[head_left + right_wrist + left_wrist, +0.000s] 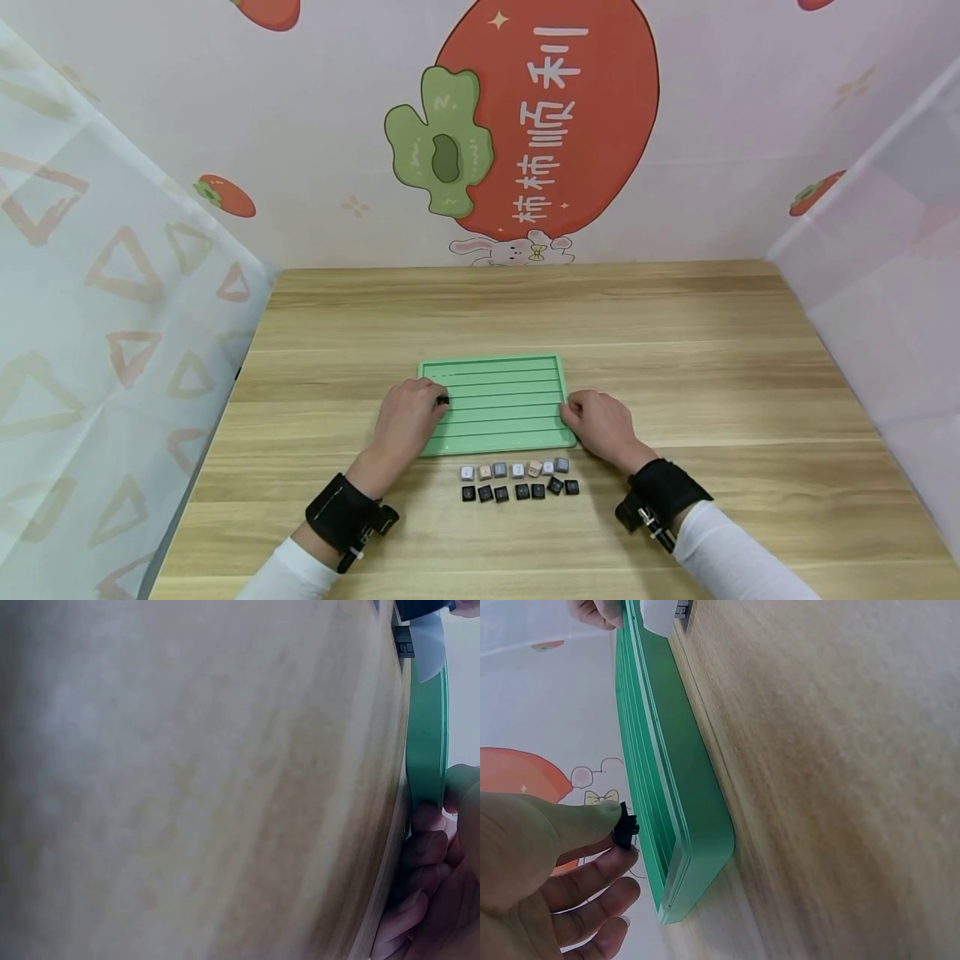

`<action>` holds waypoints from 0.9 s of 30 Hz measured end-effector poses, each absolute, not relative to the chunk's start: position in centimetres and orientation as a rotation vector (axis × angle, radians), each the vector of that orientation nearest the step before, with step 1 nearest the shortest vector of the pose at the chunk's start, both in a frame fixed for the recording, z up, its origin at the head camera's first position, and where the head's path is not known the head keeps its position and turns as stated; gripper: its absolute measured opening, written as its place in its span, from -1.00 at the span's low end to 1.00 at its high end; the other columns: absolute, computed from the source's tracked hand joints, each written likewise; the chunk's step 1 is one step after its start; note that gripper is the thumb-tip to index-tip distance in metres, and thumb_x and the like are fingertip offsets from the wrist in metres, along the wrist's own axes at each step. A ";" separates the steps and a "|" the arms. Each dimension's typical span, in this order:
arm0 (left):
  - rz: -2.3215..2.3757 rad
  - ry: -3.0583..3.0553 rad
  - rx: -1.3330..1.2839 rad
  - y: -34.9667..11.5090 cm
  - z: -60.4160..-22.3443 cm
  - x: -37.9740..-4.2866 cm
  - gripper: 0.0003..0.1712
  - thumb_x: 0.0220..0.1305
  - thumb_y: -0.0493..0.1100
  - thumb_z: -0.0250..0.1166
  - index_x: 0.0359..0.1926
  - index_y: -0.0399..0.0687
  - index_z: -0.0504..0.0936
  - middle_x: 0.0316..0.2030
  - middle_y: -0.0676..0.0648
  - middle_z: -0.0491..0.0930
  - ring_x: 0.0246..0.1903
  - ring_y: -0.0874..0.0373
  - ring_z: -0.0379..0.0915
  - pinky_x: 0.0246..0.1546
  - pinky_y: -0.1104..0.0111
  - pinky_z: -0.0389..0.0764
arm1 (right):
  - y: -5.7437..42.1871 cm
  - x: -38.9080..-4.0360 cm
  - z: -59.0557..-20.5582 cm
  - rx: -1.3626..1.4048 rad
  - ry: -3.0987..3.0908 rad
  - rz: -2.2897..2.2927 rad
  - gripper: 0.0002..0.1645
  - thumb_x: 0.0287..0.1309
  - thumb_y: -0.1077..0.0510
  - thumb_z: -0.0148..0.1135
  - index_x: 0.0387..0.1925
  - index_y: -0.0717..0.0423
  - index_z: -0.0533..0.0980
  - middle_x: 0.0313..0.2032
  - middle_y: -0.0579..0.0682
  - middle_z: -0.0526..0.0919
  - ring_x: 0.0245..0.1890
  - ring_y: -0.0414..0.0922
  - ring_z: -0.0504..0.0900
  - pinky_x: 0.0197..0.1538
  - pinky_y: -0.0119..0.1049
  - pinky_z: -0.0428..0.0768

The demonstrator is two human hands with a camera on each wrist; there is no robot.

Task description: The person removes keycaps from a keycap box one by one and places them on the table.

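Observation:
A green tray (495, 403) with raised ridges across it lies on the wooden table. Over its left side, my left hand (408, 417) pinches a black keycap (624, 827) between thumb and index finger; the other fingers curve loosely below. My right hand (600, 423) holds the tray's right edge, thumb on the rim and fingers against the outer wall (427, 742). In front of the tray are two rows of keycaps: white, grey and beige ones such as a white keycap (517, 471) behind, black ones such as a black keycap (522, 492) nearer me.
The wooden table (712, 375) stretches out around the tray on all sides. A printed backdrop (337, 133) stands behind it, with pale curtains (120, 333) at the sides. Each wrist wears a black strap (341, 508) with a small camera.

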State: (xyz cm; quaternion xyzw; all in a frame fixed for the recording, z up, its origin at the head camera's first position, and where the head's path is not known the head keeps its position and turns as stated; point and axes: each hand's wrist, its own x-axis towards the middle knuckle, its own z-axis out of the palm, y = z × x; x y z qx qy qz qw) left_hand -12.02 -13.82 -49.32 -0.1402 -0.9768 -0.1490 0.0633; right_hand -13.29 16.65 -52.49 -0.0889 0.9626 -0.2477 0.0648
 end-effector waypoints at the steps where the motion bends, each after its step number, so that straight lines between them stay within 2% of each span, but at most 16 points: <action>1: -0.453 -2.950 -0.424 -13.8 -49.3 -12.0 -0.83 0.13 -0.19 0.52 -0.23 -0.06 0.80 -0.26 -0.06 0.78 -0.25 0.02 0.68 -0.20 0.15 0.64 | 16.6 -13.3 -52.5 -0.269 2.904 -0.748 -0.40 0.36 0.03 0.18 -0.77 -0.09 0.16 -0.76 -0.21 0.13 -0.72 -0.23 0.14 -0.55 -0.39 0.02; 27: -0.446 -2.958 -0.423 -13.9 -49.6 -11.0 -0.81 0.09 -0.18 0.54 -0.23 -0.06 0.79 -0.26 -0.07 0.78 -0.28 0.03 0.67 -0.27 0.18 0.63 | 16.7 -13.2 -52.5 -0.268 2.899 -0.755 -0.39 0.37 0.04 0.17 -0.77 -0.09 0.15 -0.75 -0.20 0.11 -0.72 -0.24 0.12 -0.55 -0.39 0.00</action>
